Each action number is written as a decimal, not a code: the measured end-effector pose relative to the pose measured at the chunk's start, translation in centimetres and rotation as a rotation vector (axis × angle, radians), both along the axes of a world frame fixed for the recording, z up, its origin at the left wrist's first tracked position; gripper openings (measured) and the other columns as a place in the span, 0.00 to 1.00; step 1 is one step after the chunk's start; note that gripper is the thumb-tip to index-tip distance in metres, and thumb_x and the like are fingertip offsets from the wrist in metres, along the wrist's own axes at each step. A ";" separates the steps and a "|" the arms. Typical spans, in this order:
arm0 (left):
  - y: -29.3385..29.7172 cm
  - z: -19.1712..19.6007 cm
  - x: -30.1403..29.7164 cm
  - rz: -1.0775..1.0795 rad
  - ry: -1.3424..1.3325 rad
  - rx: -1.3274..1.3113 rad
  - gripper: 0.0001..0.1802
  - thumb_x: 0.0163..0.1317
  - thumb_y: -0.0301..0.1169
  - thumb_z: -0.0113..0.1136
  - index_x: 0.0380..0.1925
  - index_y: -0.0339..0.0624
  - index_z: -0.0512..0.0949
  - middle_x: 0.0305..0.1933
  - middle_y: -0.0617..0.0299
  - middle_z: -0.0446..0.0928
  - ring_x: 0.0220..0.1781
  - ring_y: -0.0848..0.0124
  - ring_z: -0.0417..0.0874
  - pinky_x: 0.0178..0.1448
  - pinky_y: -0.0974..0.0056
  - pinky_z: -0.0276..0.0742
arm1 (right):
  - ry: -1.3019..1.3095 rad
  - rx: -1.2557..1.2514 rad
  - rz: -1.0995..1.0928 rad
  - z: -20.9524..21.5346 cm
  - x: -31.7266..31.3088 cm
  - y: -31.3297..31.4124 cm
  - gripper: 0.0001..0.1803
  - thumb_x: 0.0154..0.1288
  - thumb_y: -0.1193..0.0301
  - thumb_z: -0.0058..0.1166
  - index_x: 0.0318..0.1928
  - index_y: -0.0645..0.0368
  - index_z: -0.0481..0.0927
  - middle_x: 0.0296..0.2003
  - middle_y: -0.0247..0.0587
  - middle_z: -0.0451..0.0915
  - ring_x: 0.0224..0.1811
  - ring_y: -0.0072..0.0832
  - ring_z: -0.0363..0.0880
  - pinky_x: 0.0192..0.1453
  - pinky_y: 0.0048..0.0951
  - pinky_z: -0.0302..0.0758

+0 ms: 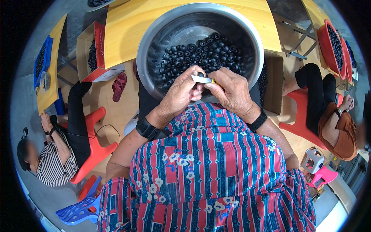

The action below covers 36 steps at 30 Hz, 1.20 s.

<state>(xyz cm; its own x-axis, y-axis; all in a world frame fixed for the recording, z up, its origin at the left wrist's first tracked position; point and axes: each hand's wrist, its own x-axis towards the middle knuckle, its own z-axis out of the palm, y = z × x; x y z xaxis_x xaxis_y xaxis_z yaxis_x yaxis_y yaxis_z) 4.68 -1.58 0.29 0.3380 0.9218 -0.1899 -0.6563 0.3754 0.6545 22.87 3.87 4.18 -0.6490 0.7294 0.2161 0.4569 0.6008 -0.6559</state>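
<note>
A big steel bowl (154, 34) rests on my lap against a yellow table, holding a heap of small black rubber rings (201, 52). My left hand (179, 94) pinches one black ring (200, 74) at its fingertips above the bowl's near rim. My right hand (232, 91) grips a small knife with a pale blade (201, 79) and yellow handle, the blade touching the ring. Both wrists wear black bands.
A yellow table (127, 23) lies behind the bowl. Cardboard boxes of black rings stand at left (87, 58) and right (272, 85). A person in a striped shirt (54, 162) sits left on a red stool; another person (332, 120) sits right beside red basins (330, 46).
</note>
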 end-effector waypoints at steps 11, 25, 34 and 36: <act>0.1 -0.6 -0.1 0.028 -0.040 -0.026 0.09 0.77 0.36 0.40 0.41 0.46 0.69 0.31 0.72 0.61 0.28 0.84 0.57 0.33 0.76 0.59 | 0.031 -0.071 -0.055 -0.8 -0.4 -0.1 0.12 0.65 0.63 0.60 0.34 0.59 0.79 0.27 0.46 0.76 0.30 0.46 0.78 0.32 0.41 0.72; -0.1 -1.3 -0.1 0.030 -0.140 0.012 0.15 0.78 0.44 0.40 0.40 0.46 0.67 0.32 0.69 0.63 0.29 0.80 0.60 0.34 0.74 0.61 | 0.059 -0.270 -0.229 -1.5 -0.4 0.8 0.13 0.68 0.65 0.57 0.32 0.62 0.78 0.27 0.53 0.76 0.31 0.52 0.76 0.33 0.44 0.70; 0.0 0.0 -0.1 0.020 -0.029 0.072 0.17 0.79 0.45 0.38 0.39 0.45 0.66 0.33 0.68 0.63 0.31 0.81 0.60 0.34 0.74 0.60 | 0.209 -0.288 -0.248 -1.5 -0.1 0.7 0.12 0.70 0.66 0.55 0.36 0.65 0.79 0.27 0.51 0.77 0.28 0.43 0.76 0.35 0.37 0.72; 0.0 -0.1 -0.1 0.018 -0.016 0.084 0.17 0.79 0.45 0.38 0.40 0.45 0.67 0.34 0.68 0.63 0.31 0.81 0.60 0.34 0.75 0.60 | 0.239 -0.295 -0.210 -1.7 0.0 0.7 0.12 0.70 0.68 0.55 0.37 0.66 0.79 0.26 0.49 0.77 0.28 0.38 0.76 0.36 0.34 0.72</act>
